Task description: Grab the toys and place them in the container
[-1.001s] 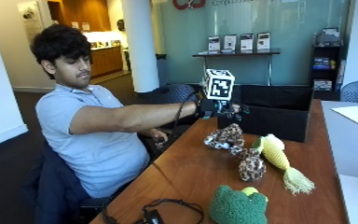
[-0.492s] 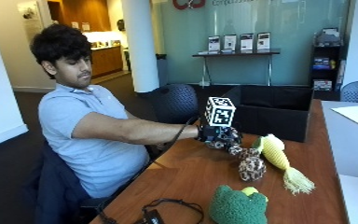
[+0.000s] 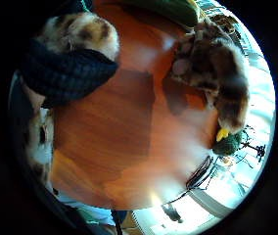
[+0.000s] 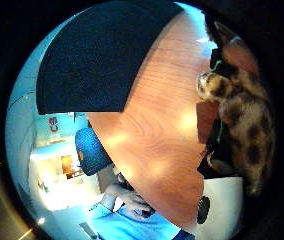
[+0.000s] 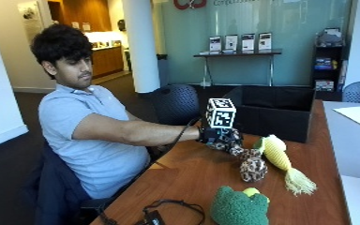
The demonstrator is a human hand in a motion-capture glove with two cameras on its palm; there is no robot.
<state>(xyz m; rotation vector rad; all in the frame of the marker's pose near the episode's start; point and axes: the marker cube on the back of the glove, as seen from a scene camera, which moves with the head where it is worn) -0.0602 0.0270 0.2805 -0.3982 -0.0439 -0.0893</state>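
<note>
A: Gripping something, is it? What has the gloved right hand [image 5: 219, 139] got?

B: Its fingers are curled round one end of the spotted plush toy [image 5: 250, 165]. In the palm views the spotted fur lies right against the dark fingers [image 3: 65, 73], so I read it as a grasp. The far end of the toy seems to rest on the wooden table [image 5: 186, 180], or sit just above it; I cannot tell which.

A: And where is the hand relative to the box?

B: Near it. The black container [image 5: 273, 115] stands at the far end of the table, just beyond the hand.

A: What else is waiting?

B: A yellow corn toy [image 5: 280, 157] lies just beside the spotted one. A green plush toy [image 5: 239, 208] sits nearer the camera, next to a black cable [image 5: 168, 208].

A: So how far along?

B: Early, I would judge. Three toys are out on the table, and I cannot see into the container. The first lift is only beginning; the carry and drop remain, then the other two.
</note>
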